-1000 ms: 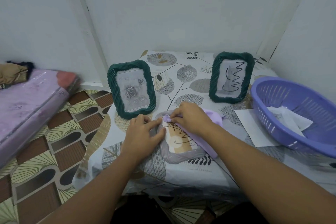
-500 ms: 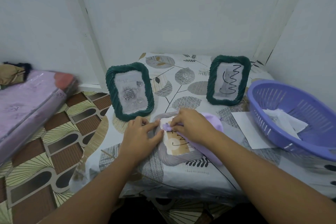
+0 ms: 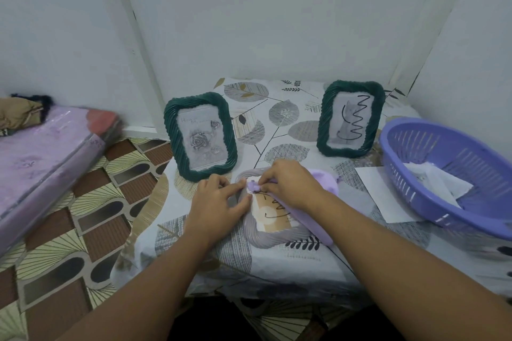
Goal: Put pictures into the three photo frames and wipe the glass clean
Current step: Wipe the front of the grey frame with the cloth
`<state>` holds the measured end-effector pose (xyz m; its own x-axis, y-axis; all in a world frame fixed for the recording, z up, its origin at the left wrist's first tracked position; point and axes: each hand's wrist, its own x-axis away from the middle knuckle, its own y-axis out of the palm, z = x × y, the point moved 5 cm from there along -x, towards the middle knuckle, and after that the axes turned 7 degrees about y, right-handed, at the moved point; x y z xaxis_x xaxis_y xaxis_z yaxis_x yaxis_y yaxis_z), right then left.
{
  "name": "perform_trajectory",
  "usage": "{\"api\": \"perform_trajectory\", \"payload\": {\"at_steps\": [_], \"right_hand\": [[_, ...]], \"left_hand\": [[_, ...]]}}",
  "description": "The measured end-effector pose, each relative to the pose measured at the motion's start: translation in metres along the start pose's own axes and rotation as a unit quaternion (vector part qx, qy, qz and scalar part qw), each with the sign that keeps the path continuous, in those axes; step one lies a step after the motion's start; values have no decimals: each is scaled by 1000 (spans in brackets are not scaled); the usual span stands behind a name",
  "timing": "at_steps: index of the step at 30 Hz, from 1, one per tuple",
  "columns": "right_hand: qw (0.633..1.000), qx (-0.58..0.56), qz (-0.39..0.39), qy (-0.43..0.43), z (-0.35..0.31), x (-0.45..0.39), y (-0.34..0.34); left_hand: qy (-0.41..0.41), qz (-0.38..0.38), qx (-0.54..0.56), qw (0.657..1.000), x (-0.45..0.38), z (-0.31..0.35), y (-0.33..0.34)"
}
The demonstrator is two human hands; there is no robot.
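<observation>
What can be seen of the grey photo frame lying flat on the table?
The grey frame lies flat, face up, on the patterned tablecloth, near the front edge, in front of the two standing green frames. Its border looks ridged and rope-like, pale grey. Inside is a beige and white picture with black scribbled lines. The left hand rests on its left side, steadying it. The right hand pinches a lilac cloth against the glass at the top corner; the cloth drapes over the right edge.

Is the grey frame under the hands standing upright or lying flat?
Lying flat: the grey frame rests face up on the table.
</observation>
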<state>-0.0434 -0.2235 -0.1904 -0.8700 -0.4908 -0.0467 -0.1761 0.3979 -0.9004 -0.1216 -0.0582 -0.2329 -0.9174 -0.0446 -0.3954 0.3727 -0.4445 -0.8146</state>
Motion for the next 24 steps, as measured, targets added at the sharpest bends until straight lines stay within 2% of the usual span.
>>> {"api": "perform_trajectory", "payload": {"at_steps": [24], "right_hand": [[1000,-8,5,-10,6,5,6]], "left_hand": [[1,9,9,1000,0,0,0]]}}
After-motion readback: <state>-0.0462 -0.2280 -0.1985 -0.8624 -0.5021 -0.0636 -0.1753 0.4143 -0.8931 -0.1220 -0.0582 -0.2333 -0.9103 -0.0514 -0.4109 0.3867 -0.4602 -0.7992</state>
